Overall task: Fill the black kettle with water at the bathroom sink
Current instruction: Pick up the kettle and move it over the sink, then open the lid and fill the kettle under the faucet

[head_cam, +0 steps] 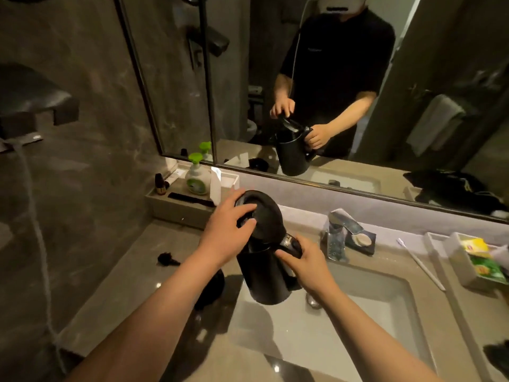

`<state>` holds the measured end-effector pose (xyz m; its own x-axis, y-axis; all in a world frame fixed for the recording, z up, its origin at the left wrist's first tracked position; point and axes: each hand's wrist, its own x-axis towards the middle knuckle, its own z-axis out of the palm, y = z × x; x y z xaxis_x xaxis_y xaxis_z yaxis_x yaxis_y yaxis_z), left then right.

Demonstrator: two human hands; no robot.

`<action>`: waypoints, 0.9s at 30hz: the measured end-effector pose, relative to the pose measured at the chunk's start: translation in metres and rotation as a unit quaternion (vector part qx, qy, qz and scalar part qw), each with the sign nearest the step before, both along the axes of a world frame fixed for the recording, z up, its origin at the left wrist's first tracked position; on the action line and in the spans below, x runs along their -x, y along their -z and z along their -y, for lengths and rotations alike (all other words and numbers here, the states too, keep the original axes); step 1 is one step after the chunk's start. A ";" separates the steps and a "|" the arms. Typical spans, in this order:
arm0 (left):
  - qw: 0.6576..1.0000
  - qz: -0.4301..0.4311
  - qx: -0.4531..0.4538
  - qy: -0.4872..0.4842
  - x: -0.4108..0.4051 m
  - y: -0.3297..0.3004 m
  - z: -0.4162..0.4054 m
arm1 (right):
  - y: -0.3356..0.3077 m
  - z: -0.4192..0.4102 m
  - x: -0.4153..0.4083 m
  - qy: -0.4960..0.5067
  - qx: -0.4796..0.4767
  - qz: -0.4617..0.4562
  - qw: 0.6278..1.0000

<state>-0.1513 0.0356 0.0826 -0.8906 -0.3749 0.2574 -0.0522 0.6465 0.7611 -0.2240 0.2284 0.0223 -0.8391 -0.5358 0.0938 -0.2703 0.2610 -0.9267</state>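
Far left of frame: dark marbled stone wall w/ a matte black fitting and a hose hanging down. Left-centre, on the glossy beige stone desk [132, 260], a shallow tray [176, 206] holds a rounded soap pump bottle [197, 177] w/ green top, small dark bottles and a flat black comb. A round black base [210, 290] sits on the desk just left of the sink, partly behind the left forearm.

Centre: left hand [228, 235] is spread over the black kettle's lid [259, 213], fingertips on its top; lid looks tipped up and open, though it's hard to be sure from above. Black kettle [264, 277] is smooth matte, tapered cylinder, long axis near upright, top leaning slightly toward upper left, held above the sink's left edge. Right hand [308, 264] is clenched round the handle on the kettle's right side.

Right of centre: rectangular pale sink [371, 321], angular chrome tap [340, 227]. Far right: white box of tea sachets [479, 260].
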 end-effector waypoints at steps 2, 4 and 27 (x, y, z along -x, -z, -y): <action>0.998 0.002 0.032 0.048 0.015 -0.008 -0.027 | 0.002 -0.027 0.002 0.034 -0.021 0.001 0.999; 0.995 -0.006 0.030 0.100 0.030 -0.013 -0.055 | 0.005 -0.057 0.004 0.073 -0.036 0.010 0.997; 0.913 0.131 0.305 0.239 0.218 0.098 -0.165 | 0.108 -0.203 0.049 0.249 -0.054 0.206 0.945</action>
